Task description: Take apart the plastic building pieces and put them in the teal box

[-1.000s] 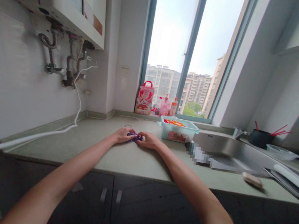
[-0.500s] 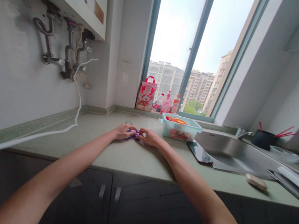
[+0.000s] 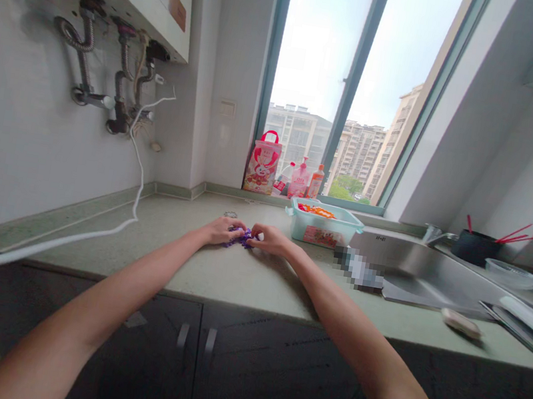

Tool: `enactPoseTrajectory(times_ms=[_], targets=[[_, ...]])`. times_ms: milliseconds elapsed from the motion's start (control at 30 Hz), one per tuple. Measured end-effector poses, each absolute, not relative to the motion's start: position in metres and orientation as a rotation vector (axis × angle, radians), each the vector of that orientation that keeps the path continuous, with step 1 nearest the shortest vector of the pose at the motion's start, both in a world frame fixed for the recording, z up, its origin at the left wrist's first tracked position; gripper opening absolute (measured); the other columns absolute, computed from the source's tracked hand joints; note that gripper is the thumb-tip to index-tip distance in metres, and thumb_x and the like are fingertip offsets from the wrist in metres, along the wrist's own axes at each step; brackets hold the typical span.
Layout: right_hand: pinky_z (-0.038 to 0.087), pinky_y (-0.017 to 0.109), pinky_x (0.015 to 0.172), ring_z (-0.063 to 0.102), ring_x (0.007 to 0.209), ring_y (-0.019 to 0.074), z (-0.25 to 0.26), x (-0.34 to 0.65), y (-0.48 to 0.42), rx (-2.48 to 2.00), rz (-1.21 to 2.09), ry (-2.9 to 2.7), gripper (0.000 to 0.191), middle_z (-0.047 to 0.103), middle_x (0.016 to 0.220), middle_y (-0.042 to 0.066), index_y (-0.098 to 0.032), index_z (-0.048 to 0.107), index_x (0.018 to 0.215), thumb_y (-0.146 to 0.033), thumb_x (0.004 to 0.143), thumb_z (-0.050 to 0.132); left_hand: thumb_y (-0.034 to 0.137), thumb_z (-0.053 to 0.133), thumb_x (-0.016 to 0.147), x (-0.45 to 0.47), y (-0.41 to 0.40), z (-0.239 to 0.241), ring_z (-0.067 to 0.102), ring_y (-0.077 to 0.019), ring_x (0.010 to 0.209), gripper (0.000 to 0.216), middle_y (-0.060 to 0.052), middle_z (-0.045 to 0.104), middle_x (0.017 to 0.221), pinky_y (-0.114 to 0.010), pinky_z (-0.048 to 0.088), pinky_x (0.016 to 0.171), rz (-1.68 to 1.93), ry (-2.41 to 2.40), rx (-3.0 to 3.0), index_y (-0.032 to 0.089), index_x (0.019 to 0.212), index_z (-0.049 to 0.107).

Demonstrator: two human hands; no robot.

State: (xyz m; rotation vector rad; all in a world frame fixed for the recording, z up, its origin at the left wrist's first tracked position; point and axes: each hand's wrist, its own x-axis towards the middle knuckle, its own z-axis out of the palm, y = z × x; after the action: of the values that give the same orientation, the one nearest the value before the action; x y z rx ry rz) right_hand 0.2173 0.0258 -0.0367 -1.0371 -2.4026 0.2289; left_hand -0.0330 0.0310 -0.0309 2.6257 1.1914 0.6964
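Observation:
Both my hands rest side by side on the green countertop (image 3: 214,272), well out in front of me. My left hand (image 3: 222,229) and my right hand (image 3: 269,238) have their fingers curled and pinched together on a small purple thing (image 3: 241,237) that lies between them on the counter. A small white bit shows at the right edge of the purple thing. Most of it is hidden by my fingers, so I cannot make out its shape.
A light-blue plastic tub (image 3: 326,224) with orange contents stands just right of my hands. Beyond it lies a steel sink (image 3: 417,270) with a tap. A red bag (image 3: 261,170) and bottles (image 3: 300,181) stand on the window sill. A white cable (image 3: 89,235) runs along the left wall.
My hands have stayed together on the purple thing, with only slight finger movement. The camera has tilted and drifted a little, so the scene sits slightly higher and shifted.

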Motion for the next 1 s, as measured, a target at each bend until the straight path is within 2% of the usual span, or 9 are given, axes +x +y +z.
enactPoseTrajectory(times_ms=[400,567,700,1000], targets=[[0.051,0.029,0.081,0.071,0.09,0.0188,-0.04,0.222,0.029,-1.003,0.198,-2.388,0.027,0.079,0.101,0.005,-0.021,0.074,0.104,-0.045,0.093,0.078,0.047,0.055,0.096,-0.034,0.035,-0.034,0.072,-0.0248,0.116,0.042,-0.003,0.08,0.121,-0.03,0.052,0.103,0.719,1.214,2.609,0.025,0.122,0.079],[0.051,0.028,0.079,0.071,0.087,0.0185,-0.039,0.229,0.03,-1.025,0.267,-2.386,0.03,0.08,0.1,0.004,-0.022,0.076,0.107,-0.047,0.091,0.08,0.044,0.055,0.096,-0.034,0.036,-0.035,0.072,-0.0236,0.115,0.04,-0.004,0.08,0.121,-0.029,0.052,0.103,0.735,1.209,2.612,0.024,0.121,0.078],[0.052,0.027,0.079,0.073,0.089,0.0184,-0.035,0.233,0.028,-1.072,0.352,-2.381,0.032,0.081,0.105,0.005,-0.022,0.076,0.114,-0.041,0.089,0.081,0.046,0.058,0.095,-0.035,0.035,-0.035,0.072,-0.0234,0.115,0.04,-0.004,0.08,0.121,-0.029,0.052,0.101,0.747,1.211,2.601,0.024,0.121,0.078],[0.052,0.027,0.079,0.074,0.088,0.0197,-0.028,0.246,0.029,-1.217,0.075,-2.36,0.026,0.081,0.098,0.004,-0.023,0.076,0.107,-0.039,0.087,0.082,0.05,0.059,0.094,-0.035,0.036,-0.035,0.073,-0.0236,0.115,0.044,-0.003,0.08,0.122,-0.029,0.053,0.102,0.738,1.22,2.603,0.024,0.122,0.079]])
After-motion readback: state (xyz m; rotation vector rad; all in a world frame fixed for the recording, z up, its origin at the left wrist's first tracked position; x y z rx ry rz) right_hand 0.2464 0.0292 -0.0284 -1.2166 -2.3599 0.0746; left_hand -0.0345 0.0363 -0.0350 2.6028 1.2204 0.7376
